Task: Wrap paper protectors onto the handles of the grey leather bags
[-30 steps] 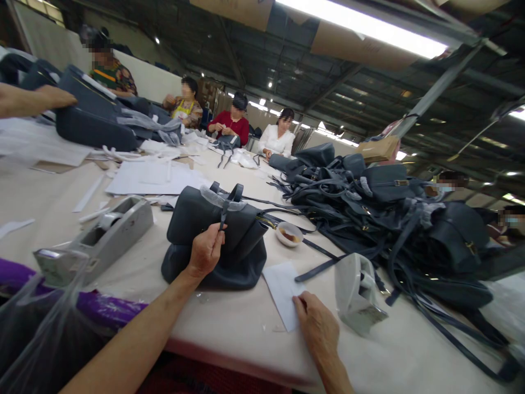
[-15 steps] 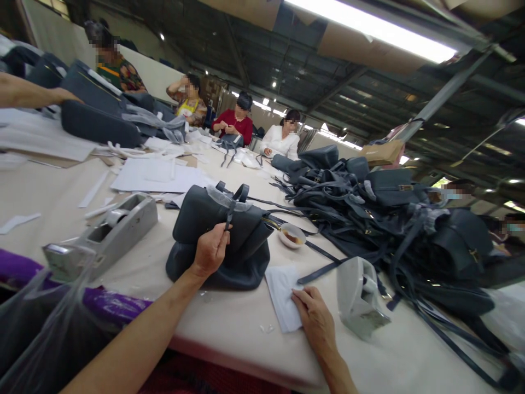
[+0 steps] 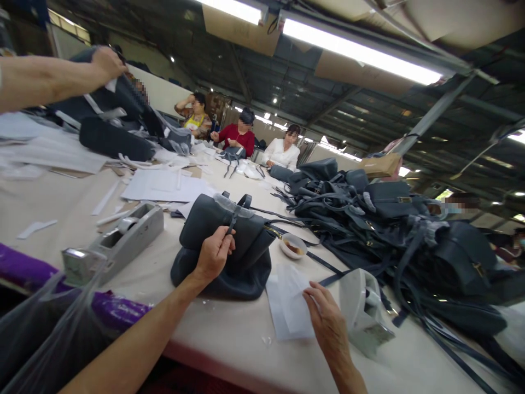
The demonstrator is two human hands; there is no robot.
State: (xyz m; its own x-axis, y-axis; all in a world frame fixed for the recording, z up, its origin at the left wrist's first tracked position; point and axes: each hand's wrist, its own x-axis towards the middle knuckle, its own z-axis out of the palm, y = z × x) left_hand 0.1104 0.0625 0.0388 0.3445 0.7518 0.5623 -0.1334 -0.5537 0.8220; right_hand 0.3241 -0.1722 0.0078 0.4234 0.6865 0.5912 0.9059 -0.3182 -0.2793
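Observation:
A dark blue-grey leather bag (image 3: pixel 250 268) stands on the table in front of me, clear wrapping around its top handle. My left hand (image 3: pixel 214 251) is closed around a narrow strap (image 3: pixel 232 219) at the front of the bag. To the right of the bag lies a small stack of thin white paper sheets (image 3: pixel 283 306). The fingertips of my right hand (image 3: pixel 326 312) pinch the edge of the top sheet (image 3: pixel 293 295), which is partly lifted off the stack. A small white bowl with brown liquid (image 3: pixel 292 247) sits just behind the paper.
Grey tape dispensers flank me, one at left (image 3: pixel 135 235) and one beside my right hand (image 3: pixel 361 306). A heap of dark bags (image 3: pixel 369 219) fills the right side. At left, a co-worker's arm (image 3: pixel 53 79) holds up a dark bag. Several people sit at the far end.
My right hand has shifted slightly right, and the top paper sheet has come up from the stack. At left, the co-worker's arm has risen with a bag. My left hand keeps its hold.

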